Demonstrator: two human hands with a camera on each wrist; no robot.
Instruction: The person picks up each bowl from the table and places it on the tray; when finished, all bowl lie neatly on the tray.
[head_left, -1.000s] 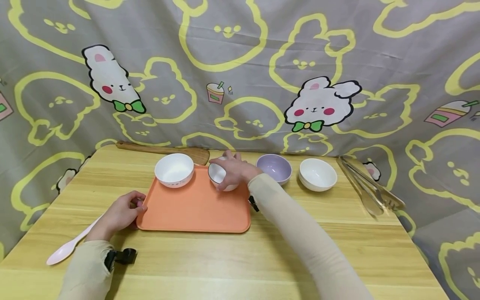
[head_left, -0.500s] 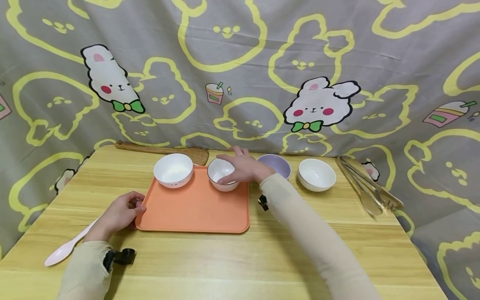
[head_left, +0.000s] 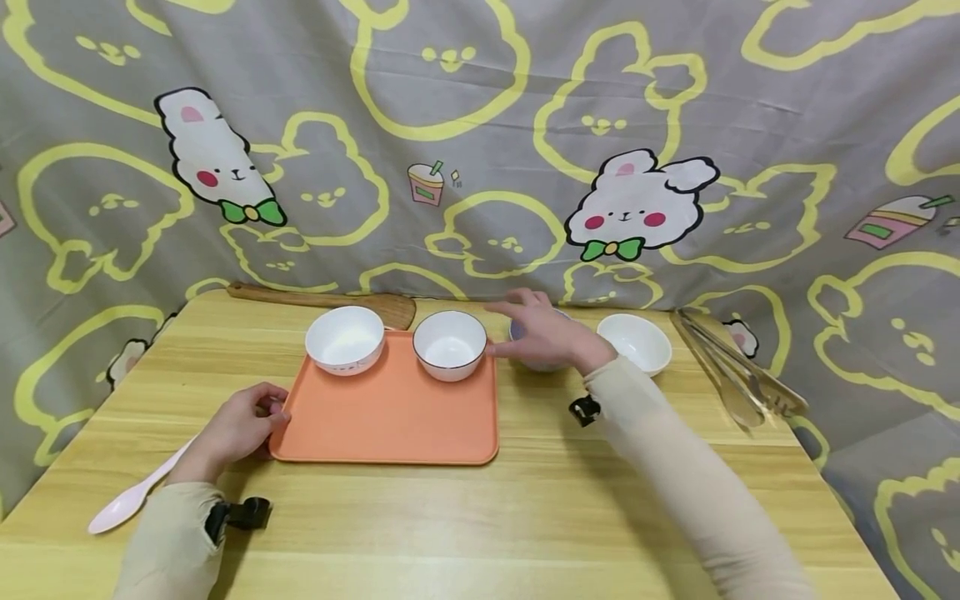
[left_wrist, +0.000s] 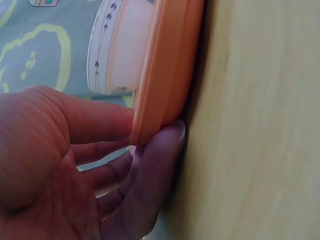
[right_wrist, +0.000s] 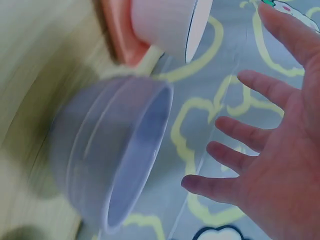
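Tabletop (head_left: 405, 533): light wood with long grain lines; it carries everything told below, up to its back edge.
Pink spoon (head_left: 123, 507): lies near the left edge, toward the front; the end of its handle is hidden.
Left hand (head_left: 240, 423): pinches the orange tray (head_left: 382, 421) at the tray's left edge, with one finger at the rim and another low against the outer side.
Orange tray handling: probably plastic, stiff and rather light; the raised rim gives a good hold, best at the middle of both short edges. It should be kept level, since smooth bowls may slide.
Right hand (head_left: 546, 332): fingers spread, holding nothing, above the purple bowl (right_wrist: 107, 150) and just beside the tray's right edge.
Dark-rimmed bowl (head_left: 450, 346): upright on the tray, near its back right corner. It seems hard, glossy and perhaps easy to chip; thumb and fingers across opposite walls would be safest.
Patterned bowl (head_left: 345, 340): upright at the tray's back left corner.
Purple bowl: upright on the tabletop, off the tray's right edge; the lines round its wall may help the grip a little, but its weight I cannot tell.
White bowl (head_left: 637, 343): further right, partly covered.
Metal utensils (head_left: 731, 367): along the right edge.
Wooden spatula (head_left: 330, 301): along the back edge.
Curtain (head_left: 480, 108): grey, with yellow outlines, behind everything.
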